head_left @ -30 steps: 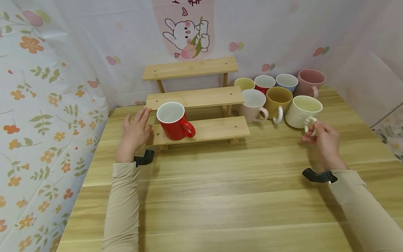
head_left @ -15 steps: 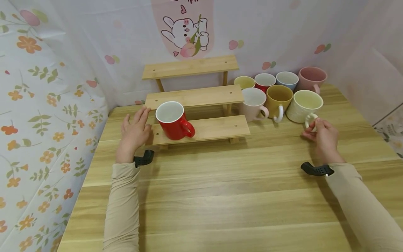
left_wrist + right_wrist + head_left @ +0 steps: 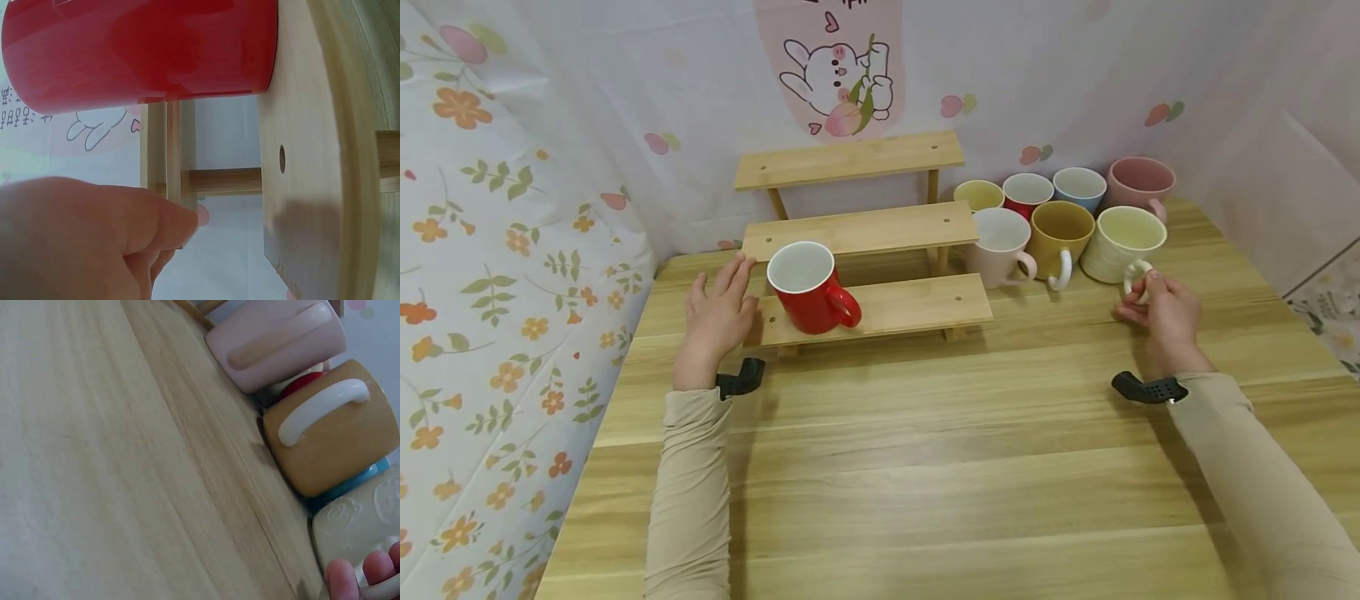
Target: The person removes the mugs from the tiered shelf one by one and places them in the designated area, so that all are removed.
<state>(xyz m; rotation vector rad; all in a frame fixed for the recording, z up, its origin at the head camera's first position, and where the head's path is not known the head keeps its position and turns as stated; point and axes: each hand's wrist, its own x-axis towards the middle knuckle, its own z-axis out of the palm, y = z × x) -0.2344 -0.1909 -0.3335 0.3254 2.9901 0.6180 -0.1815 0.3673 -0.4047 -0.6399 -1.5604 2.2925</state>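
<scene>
At the right of the head view, my right hand [image 3: 1172, 323] pinches the handle of a cream mug [image 3: 1103, 253] with a raised pattern. The mug is upright beside a mustard-brown mug [image 3: 1051, 237] with a white handle. My left hand [image 3: 715, 318] lies at the left end of a three-step bamboo rack [image 3: 910, 307], its fingertips right at the middle step's end. A red mug [image 3: 811, 305] with a white inside stands on the lowest step, handle to the right. In the left wrist view the red mug [image 3: 144, 53] is close beside my left hand [image 3: 81, 234].
A pale pink mug [image 3: 997, 257] stands by the rack's right end. Behind it are a yellow mug [image 3: 978, 195], another red mug [image 3: 1027, 194], a blue mug [image 3: 1079, 190] and a darker pink mug [image 3: 1139, 185]. Patterned cloth [image 3: 700, 75] closes off the back and left.
My right hand has moved the cream mug back, closer to the rear row, and turned it slightly. My left hand and the red mug on the rack have stayed in place.
</scene>
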